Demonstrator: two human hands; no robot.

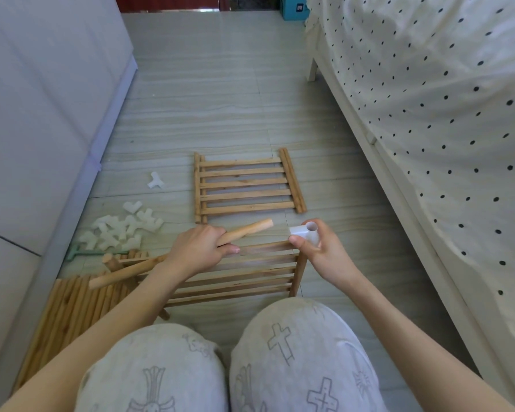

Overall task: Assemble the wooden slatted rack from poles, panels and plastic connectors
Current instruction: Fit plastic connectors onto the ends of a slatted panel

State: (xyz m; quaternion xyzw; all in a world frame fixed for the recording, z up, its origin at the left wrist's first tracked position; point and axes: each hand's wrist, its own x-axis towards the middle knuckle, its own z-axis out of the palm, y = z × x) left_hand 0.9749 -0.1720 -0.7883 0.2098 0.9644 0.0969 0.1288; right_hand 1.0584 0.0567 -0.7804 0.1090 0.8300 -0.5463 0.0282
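Observation:
My left hand grips a round wooden pole near its far end; the pole slants from lower left to upper right. My right hand pinches a white plastic connector with an open round socket facing up, a short way right of the pole's tip. Beneath both hands a slatted wooden panel lies on the floor in front of my knees. A second slatted panel lies flat farther out.
A heap of white connectors lies on the floor at the left, with one stray connector beyond it. Several poles are stacked at lower left. A grey cabinet bounds the left, a bed with dotted sheet the right.

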